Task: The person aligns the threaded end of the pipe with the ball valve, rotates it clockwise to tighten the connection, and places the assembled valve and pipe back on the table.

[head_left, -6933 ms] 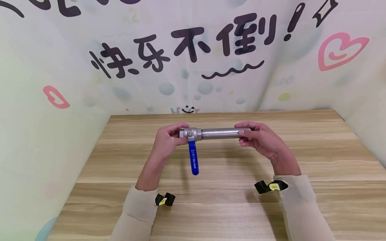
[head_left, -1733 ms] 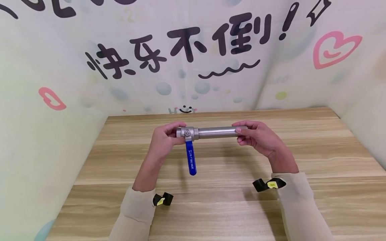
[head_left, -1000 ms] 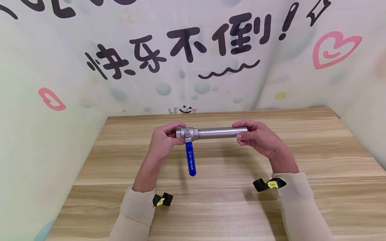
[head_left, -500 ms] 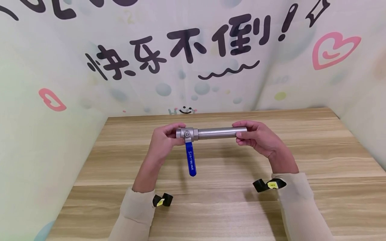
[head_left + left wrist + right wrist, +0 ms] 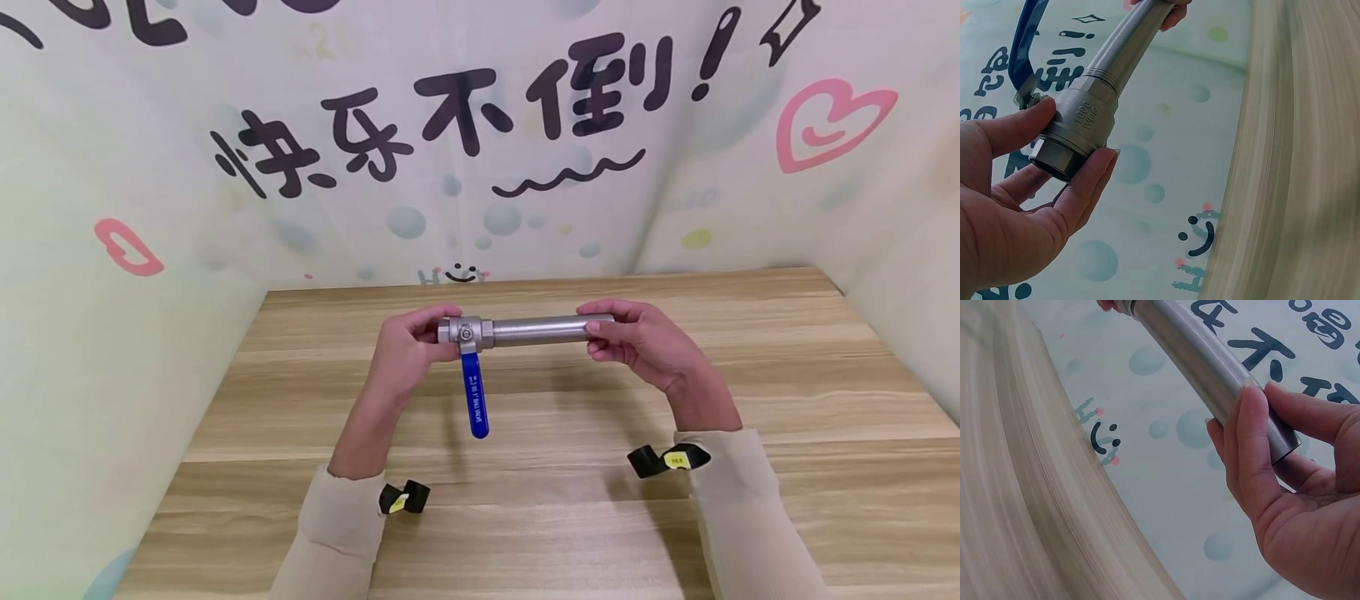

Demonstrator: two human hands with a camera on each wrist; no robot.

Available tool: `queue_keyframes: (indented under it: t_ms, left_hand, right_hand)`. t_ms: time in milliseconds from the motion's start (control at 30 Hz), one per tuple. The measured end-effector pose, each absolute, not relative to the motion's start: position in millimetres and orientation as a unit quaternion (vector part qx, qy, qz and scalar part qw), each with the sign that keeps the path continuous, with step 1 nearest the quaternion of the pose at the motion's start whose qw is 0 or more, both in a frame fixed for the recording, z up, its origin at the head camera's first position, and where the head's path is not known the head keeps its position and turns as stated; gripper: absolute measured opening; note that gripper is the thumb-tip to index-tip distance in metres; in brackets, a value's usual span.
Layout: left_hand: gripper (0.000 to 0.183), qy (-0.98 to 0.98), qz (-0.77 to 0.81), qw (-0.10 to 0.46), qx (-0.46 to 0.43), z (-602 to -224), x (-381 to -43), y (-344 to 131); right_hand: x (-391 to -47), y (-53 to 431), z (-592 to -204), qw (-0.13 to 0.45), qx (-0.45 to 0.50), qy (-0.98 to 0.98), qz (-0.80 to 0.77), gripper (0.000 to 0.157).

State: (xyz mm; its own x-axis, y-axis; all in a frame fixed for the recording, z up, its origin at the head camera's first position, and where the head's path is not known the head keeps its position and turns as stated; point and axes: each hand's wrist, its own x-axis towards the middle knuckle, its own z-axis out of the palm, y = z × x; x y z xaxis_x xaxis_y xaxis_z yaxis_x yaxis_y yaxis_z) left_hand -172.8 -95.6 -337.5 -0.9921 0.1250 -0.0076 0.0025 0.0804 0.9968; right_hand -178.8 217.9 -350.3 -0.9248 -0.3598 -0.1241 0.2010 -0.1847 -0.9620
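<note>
A steel ball valve [image 5: 467,332] with a blue lever handle [image 5: 475,396] is joined to a steel pipe [image 5: 540,330], and both are held level above the table. My left hand [image 5: 405,350] pinches the valve's left end between thumb and fingers. In the left wrist view the valve body [image 5: 1082,119] bears raised lettering, and its open hex end faces the palm. On the other side, my right hand [image 5: 645,342] grips the free end of the pipe, the thumb across its near side. Threads show where the pipe [image 5: 1204,356] meets the valve, seen best in the left wrist view.
A wood-grain table [image 5: 525,517] lies beneath both hands. Behind it hangs a pale printed cloth [image 5: 337,225] with dark characters and pink hearts, reaching round to the left and right sides. Black wrist straps [image 5: 405,497] sit on both beige sleeves.
Valve, pipe and both hands stay in nearly the same place. The right thumb shifts up and down over the pipe's end between frames, and now lies higher on it than half a second ago.
</note>
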Motion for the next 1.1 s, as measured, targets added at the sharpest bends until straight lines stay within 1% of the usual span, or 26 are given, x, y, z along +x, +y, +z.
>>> queue_keyframes:
  t_ms: [367,700,800,967,1100]
  left_hand:
    - [0.048,0.737,0.673,0.044,0.046,-336.5,-173.0,-93.9]
    - [0.049,0.739,0.671,0.048,0.042,-337.3,-172.9,-93.4]
    - [0.049,0.739,0.671,0.048,0.041,-337.6,-173.1,-93.5]
    - [0.050,0.740,0.670,0.048,0.040,-337.7,-172.8,-94.3]
    - [0.049,0.738,0.672,0.052,0.040,-337.8,-173.0,-94.5]
  right_hand:
    - [-179.3,217.2,-348.8,0.179,-0.043,0.620,-0.763,0.012]
    - [-179.4,217.5,-350.6,0.180,-0.046,0.623,-0.760,0.010]
    - [-179.8,218.1,-351.4,0.188,-0.052,0.621,-0.759,0.014]
    - [-180.0,218.3,-352.3,0.197,-0.062,0.617,-0.759,0.027]
    - [-179.6,218.1,-352.4,0.194,-0.059,0.619,-0.759,0.027]
